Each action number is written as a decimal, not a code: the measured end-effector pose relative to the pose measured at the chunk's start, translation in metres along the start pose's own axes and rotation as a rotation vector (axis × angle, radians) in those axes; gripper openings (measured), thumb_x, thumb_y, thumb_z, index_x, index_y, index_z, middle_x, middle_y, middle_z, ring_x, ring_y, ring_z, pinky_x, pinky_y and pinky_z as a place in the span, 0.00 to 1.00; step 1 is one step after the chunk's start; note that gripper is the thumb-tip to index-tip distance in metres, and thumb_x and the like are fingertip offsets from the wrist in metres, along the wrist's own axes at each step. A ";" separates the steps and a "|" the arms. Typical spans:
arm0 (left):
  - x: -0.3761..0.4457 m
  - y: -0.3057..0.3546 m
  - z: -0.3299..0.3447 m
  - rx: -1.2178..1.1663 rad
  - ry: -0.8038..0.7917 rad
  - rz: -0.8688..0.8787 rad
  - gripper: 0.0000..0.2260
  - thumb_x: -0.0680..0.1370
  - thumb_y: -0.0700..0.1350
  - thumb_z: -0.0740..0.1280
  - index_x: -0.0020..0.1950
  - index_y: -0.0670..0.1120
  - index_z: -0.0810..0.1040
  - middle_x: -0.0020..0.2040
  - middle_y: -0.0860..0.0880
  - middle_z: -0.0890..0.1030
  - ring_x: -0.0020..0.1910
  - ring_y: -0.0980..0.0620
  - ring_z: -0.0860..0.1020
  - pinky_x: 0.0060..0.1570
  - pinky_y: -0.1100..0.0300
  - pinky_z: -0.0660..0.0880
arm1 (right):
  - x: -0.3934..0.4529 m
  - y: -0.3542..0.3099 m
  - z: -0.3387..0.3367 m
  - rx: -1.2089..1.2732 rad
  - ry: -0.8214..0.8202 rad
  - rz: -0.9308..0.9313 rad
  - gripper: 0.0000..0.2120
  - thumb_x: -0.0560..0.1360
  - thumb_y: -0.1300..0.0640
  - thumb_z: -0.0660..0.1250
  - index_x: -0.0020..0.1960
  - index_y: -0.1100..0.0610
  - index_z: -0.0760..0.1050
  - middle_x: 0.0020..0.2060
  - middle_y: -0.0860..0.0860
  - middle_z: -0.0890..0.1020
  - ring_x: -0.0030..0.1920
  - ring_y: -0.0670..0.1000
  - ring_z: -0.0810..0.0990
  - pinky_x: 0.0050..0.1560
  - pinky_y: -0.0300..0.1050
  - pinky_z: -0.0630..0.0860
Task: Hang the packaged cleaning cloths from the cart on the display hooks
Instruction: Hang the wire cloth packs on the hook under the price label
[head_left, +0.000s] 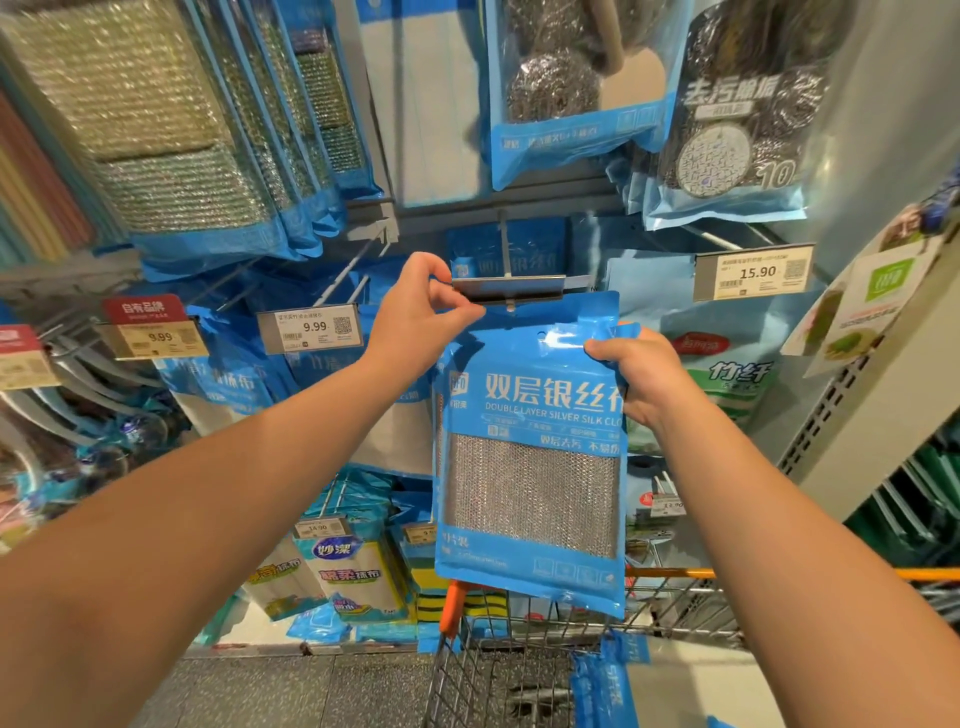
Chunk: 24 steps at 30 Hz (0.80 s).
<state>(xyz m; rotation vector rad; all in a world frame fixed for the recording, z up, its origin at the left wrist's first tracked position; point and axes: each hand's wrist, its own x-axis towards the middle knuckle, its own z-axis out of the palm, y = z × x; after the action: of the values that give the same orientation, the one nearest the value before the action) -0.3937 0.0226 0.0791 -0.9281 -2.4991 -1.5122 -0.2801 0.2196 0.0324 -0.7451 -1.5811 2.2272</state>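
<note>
The right hand (641, 376) held a flat blue plastic pack with a silver mesh cloth inside (530, 452). Its fingers were curled round the pack's top right corner. The pack hung upright in front of the shelves, above the wire shopping cart with orange trim (519, 660). The top edge of the pack sat just under the grey price-tag holder at the end of a metal display hook (508, 288).

The left hand (415, 317) was up at that holder. Its thumb and fingers pinched the holder's left end, just beside the pack's top edge.

More blue packs (605, 686) stood in the cart, near its right side.

Around the hands hung other goods. A blue bag of steel scrubbing balls (737, 119) was up on the right. Blue packs of sparkly scrub pads (156, 135) were up on the left. A white price label reading 15.90 (756, 273) was to the right, and one reading 9.99 (311, 328) was to the left.
</note>
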 end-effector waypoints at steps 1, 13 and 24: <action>0.001 0.001 0.002 0.048 0.031 0.026 0.17 0.72 0.45 0.73 0.47 0.52 0.65 0.33 0.56 0.79 0.38 0.54 0.77 0.45 0.58 0.73 | 0.001 0.000 0.000 -0.002 -0.002 0.000 0.07 0.75 0.70 0.65 0.48 0.60 0.75 0.42 0.58 0.83 0.41 0.57 0.84 0.45 0.57 0.82; 0.018 -0.013 0.002 0.373 -0.061 -0.077 0.38 0.68 0.65 0.71 0.72 0.54 0.60 0.59 0.53 0.73 0.51 0.51 0.76 0.50 0.51 0.73 | 0.004 0.008 -0.010 -0.027 -0.043 -0.035 0.08 0.73 0.72 0.64 0.47 0.61 0.76 0.35 0.56 0.84 0.36 0.55 0.84 0.40 0.54 0.82; 0.016 -0.012 -0.014 0.486 -0.297 -0.013 0.14 0.75 0.51 0.70 0.61 0.55 0.79 0.56 0.56 0.81 0.49 0.57 0.75 0.46 0.60 0.69 | 0.005 0.030 -0.022 -0.020 -0.099 -0.018 0.09 0.74 0.71 0.64 0.51 0.61 0.77 0.36 0.55 0.85 0.37 0.54 0.85 0.43 0.55 0.81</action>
<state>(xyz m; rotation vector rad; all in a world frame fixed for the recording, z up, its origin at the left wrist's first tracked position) -0.4162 0.0144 0.0828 -1.1033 -2.8759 -0.7404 -0.2701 0.2285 -0.0027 -0.6323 -1.6507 2.2712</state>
